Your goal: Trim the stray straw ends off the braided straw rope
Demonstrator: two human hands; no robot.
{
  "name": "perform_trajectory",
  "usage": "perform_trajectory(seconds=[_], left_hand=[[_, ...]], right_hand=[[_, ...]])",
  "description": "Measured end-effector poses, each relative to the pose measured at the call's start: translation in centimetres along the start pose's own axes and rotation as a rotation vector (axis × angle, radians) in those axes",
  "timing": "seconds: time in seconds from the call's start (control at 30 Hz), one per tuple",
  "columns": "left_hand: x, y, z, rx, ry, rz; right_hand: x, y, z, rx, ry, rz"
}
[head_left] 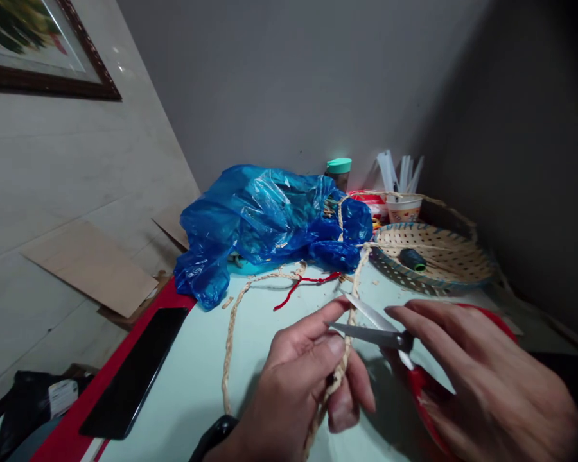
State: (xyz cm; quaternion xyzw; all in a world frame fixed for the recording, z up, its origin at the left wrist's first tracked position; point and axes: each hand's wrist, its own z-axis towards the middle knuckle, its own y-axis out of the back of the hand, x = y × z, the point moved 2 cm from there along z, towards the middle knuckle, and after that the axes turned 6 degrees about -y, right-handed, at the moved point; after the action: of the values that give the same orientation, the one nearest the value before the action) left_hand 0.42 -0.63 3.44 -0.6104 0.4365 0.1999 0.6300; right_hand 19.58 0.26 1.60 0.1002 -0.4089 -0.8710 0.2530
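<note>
Between the thumb and fingers of my left hand [303,378] runs a pale braided straw cord [340,369], which stretches away over the table. My right hand [481,372] grips a pair of scissors [373,330] with red handles. Its two blades are apart and lie on either side of the cord, just beyond my left fingertips. Another stretch of braided cord [228,346] curves along the left of the table. A short red string [301,289] lies behind my left hand.
A crumpled blue plastic bag [255,212] sits at the back. To its right stand a woven basket [443,250] with a dark thread spool [412,259], a paper cup [404,208] and a green-lidded jar [339,170]. A black phone [137,369] rests on the left edge.
</note>
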Motion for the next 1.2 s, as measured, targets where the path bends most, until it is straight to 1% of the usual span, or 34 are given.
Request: perform_trajectory(seconds=[0.23, 0.4, 0.57, 0.63, 0.8, 0.97, 1.1, 1.2], left_hand=[[-0.1, -0.3, -0.1, 0.038, 0.045, 0.07], [-0.1, -0.4, -0.3, -0.004, 0.047, 0.109], [-0.7, -0.5, -0.6, -0.095, 0.088, 0.147], [-0.9, -0.5, -0.7, -0.106, 0.089, 0.153], [-1.0, -0.6, -0.7, -0.129, 0.075, 0.166], [-1.0, -0.7, -1.0, -0.235, 0.077, 0.176], [-1.0, -0.7, -0.9, -0.236, 0.096, 0.115], [-0.5, -0.2, -0.7, -0.199, 0.065, 0.072]], right_hand=[[-0.4, 0.0, -0.1, -0.016, -0.036, -0.072], [-0.3, 0.0, 0.1, -0.011, -0.026, -0.057], [-0.2, 0.2, -0.3, -0.018, 0.006, 0.017], [-0.2, 0.3, -0.4, -0.023, 0.007, 0.026], [-0.1, 0.1, -0.4, -0.047, 0.024, 0.008], [-0.2, -0.1, -0.7, -0.032, 0.042, -0.054], [-0.1, -0.4, -0.8, -0.012, 0.051, -0.061], [0.1, -0.7, -0.6, -0.025, -0.002, -0.044]])
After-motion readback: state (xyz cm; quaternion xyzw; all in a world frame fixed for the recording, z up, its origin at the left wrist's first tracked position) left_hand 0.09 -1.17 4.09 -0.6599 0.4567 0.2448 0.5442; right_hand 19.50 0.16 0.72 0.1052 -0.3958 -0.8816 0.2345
